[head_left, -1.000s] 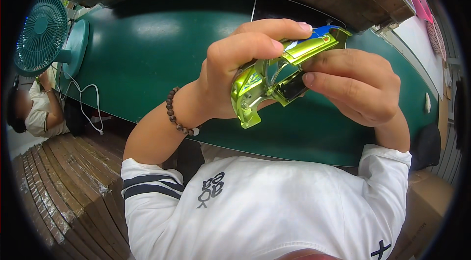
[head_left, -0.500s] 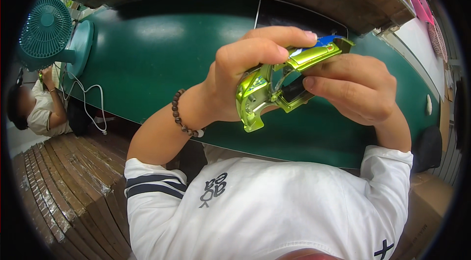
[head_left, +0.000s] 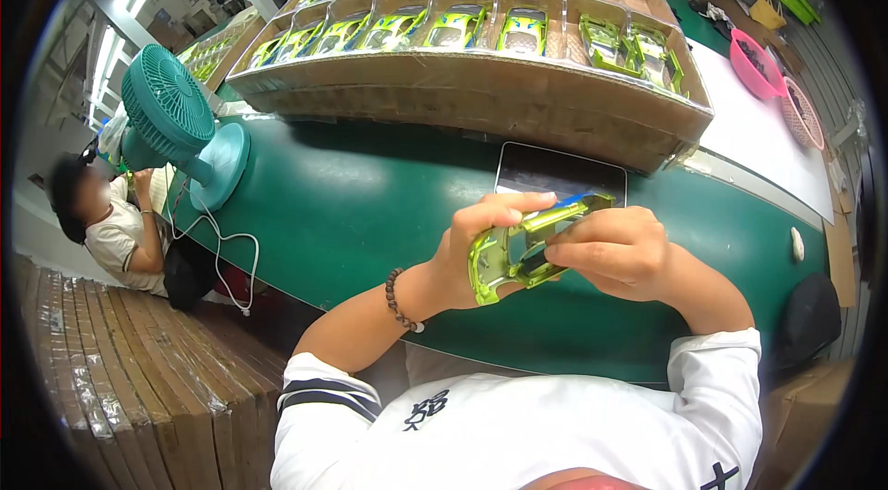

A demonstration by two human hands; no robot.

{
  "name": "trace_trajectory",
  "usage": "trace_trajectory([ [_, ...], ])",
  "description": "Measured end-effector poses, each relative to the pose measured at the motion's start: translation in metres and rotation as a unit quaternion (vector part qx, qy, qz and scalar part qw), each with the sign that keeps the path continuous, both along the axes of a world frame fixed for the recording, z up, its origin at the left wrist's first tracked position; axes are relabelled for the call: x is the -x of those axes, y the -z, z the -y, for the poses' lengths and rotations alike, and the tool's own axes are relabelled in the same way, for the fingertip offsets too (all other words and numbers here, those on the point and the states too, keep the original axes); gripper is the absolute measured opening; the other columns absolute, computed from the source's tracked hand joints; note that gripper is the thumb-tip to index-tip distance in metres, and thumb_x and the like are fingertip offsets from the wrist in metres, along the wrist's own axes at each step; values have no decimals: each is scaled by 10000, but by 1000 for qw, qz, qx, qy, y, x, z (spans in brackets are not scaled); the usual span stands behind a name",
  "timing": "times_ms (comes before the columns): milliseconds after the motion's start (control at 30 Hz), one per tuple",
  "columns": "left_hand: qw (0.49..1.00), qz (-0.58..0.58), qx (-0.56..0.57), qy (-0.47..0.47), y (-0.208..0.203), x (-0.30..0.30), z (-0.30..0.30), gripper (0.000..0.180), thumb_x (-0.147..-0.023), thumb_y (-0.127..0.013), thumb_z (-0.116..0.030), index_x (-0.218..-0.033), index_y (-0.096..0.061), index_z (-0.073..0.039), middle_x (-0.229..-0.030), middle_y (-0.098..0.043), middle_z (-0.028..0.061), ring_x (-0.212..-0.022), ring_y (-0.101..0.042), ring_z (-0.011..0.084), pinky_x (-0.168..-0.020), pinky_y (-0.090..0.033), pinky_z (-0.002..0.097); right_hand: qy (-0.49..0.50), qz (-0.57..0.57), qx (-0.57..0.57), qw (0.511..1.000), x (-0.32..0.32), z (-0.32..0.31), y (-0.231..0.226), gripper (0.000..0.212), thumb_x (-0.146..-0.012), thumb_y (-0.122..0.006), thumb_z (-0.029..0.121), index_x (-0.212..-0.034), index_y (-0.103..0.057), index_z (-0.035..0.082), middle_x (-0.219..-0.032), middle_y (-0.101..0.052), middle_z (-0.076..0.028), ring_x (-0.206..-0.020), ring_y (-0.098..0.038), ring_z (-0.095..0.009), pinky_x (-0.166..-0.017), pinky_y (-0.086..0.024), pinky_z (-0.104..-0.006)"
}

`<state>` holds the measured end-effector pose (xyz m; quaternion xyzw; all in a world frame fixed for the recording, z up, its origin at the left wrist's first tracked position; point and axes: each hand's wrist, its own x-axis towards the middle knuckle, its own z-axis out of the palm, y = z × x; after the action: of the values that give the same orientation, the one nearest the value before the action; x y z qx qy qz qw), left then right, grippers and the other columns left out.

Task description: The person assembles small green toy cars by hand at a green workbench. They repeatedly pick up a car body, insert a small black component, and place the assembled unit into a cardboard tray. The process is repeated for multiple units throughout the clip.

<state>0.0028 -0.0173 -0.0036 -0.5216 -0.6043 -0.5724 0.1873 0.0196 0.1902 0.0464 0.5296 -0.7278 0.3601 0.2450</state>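
A shiny lime-green toy car body (head_left: 490,266) with blue markings is held up above the green table, its hollow inside partly facing me. My left hand (head_left: 460,248) grips it from the left, fingers along its upper edge. My right hand (head_left: 618,254) is closed at its right side, with thumb and fingertips pressed in by the window opening. A dark patch shows in that opening beside my right fingertips; whether it is a separate piece I cannot tell. Just behind my hands lies a flat dark tablet-like panel (head_left: 564,173) with a light rim.
A cardboard tray (head_left: 462,87) with compartments holds several similar car bodies across the back of the table (head_left: 351,212). At left stand a teal fan (head_left: 176,111) with a white cable and a seated person (head_left: 116,226). Pink baskets (head_left: 757,64) sit at far right; stacked cardboard (head_left: 139,379) is lower left.
The view has tilted up, so the tray of car bodies now shows and my hands appear lower and smaller. Both hands keep hold of the car body, with my right fingertips still at its opening.
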Motion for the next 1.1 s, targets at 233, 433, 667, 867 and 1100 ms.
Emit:
trace_trajectory([
  [233, 997, 59, -22, 38, 0, -5, -5, 789, -658, -854, -43, -1224, -307, -108, -1252, -513, 237, -1111, -585, 306, -889, -526, 371, -64, 109, -89, 988, -5, -12, -14, 344, -650, -688, -52, -984, -651, 20, -900, -655, -122, -787, -647, -301, -651, -533, -376],
  [433, 995, 85, -12, 51, -1, -3, -2, 818, -658, -854, -44, -1241, -284, -113, -1298, -475, 222, -1173, -544, 301, -952, -498, 389, -36, 63, -84, 994, -9, -8, -16, 310, -675, -696, 13, -976, -623, 18, -860, -636, -99, -835, -622, -287, -702, -511, -359],
  [667, 985, 159, -70, -4, -13, 4, 3, 980, -705, -839, -116, -1395, -143, -138, -1441, -296, 238, -1285, -427, 354, -1062, -376, 477, 101, -60, -54, 992, -1, 4, 16, 237, -679, -658, 33, -908, -605, 2, -727, -558, -80, -722, -586, -248, -654, -488, -336],
  [867, 846, -310, 211, -380, -14, -3, 7, 238, -729, -759, -363, -848, -707, -164, -1242, -569, -9, -1258, -414, 294, -1147, -68, 525, 137, -82, -21, 987, 2, 5, 30, 255, -672, -647, -20, -924, -612, -5, -724, -558, -86, -717, -561, -248, -622, -479, -331],
  [1100, 822, -317, 253, -400, -10, -1, 5, 175, -710, -748, -302, -794, -726, -150, -1008, -667, -100, -1174, -459, 231, -1134, -60, 534, 167, -87, -1, 982, 5, 8, 36, 283, -671, -664, -3, -950, -619, -11, -722, -560, -90, -746, -571, -252, -660, -493, -340],
])
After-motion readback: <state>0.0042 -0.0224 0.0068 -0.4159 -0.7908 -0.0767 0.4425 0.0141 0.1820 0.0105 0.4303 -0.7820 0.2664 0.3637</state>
